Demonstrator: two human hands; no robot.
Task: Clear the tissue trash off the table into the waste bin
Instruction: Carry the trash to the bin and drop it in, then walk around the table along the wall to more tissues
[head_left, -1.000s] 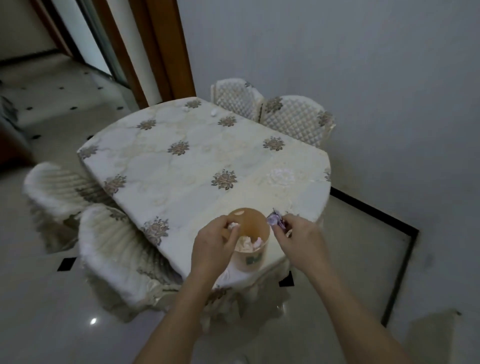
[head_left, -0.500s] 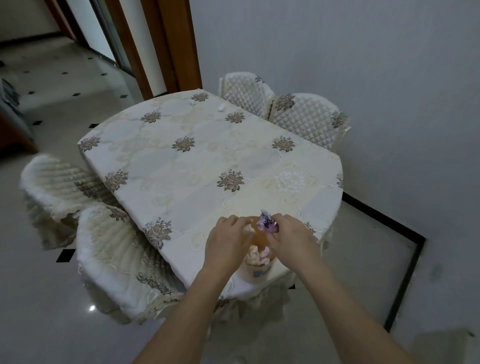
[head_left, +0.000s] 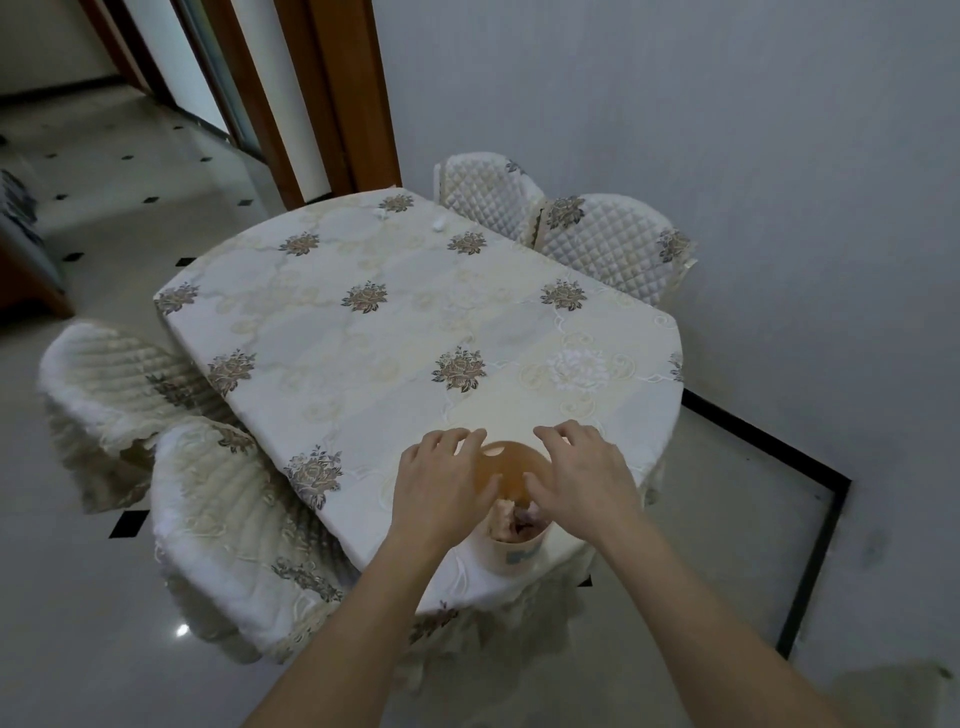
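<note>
Dining table (head_left: 363, 332), floral cloth: small waste bin (head_left: 519, 553) at near edge, holding crumpled tissues (head_left: 511, 519). Left hand (head_left: 441, 488) and right hand (head_left: 582, 478) above bin, fingers spread, empty. One tissue scrap (head_left: 439, 224) remains beyond bin, at far edge.

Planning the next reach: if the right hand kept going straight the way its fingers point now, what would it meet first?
The right hand points up-left across the bin's lid toward the left hand. It would likely meet the left hand's fingers first, though depth is unclear.
</note>
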